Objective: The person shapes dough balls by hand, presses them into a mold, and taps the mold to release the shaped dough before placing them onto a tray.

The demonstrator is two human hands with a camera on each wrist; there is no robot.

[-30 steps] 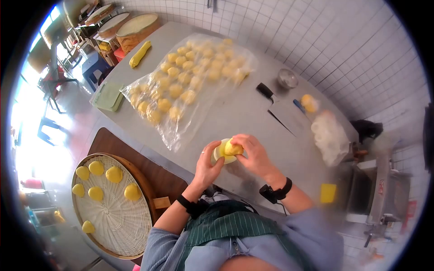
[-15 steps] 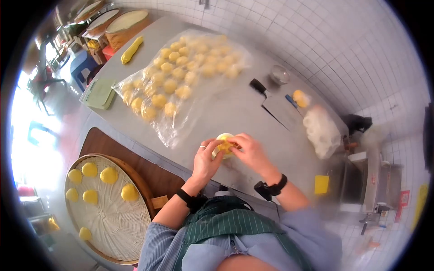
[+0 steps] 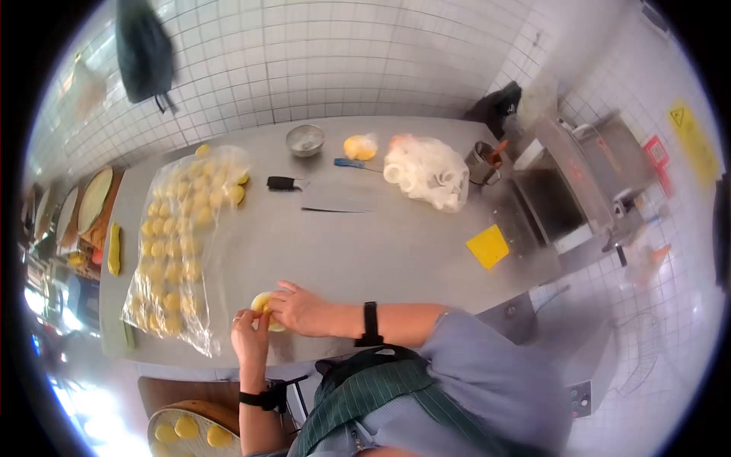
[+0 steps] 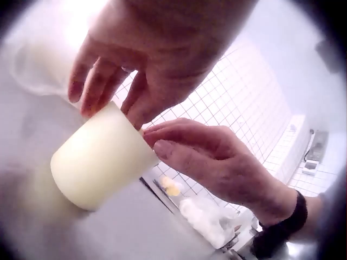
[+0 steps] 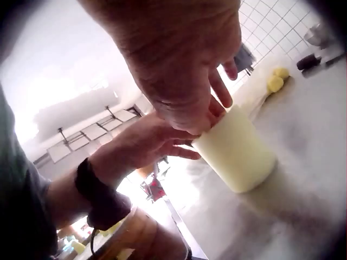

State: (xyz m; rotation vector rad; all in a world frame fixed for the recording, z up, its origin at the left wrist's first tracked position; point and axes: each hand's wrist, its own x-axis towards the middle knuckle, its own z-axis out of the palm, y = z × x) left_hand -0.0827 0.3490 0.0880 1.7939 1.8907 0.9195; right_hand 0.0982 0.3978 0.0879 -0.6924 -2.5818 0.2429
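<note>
A pale yellow cylinder-shaped cup (image 4: 103, 160) stands on the metal table, and both hands meet over its rim. In the head view a bit of yellow dough (image 3: 266, 310) shows between the fingers at the cup's mouth. My left hand (image 3: 249, 340) pinches the dough from the left side. From the other side my right hand (image 3: 303, 313) pinches it too, the outer fingers spread away. Both wrist views show the fingertips right at the cup's top edge, with the cup wall (image 5: 238, 154) hiding most of the dough.
Many yellow dough balls lie under a clear plastic sheet (image 3: 211, 308) on the left. Towards the wall are a cleaver (image 3: 285, 183), a metal bowl (image 3: 304, 141) and a white plastic bag (image 3: 426, 174). A yellow scraper (image 3: 487, 247) lies at right. Below left sits a round woven tray (image 3: 199, 415).
The head view has swung to the right, showing more of the wall and less of the woven tray. The dough, earlier a rounded lump in the right hand, is now pinched between both hands.
</note>
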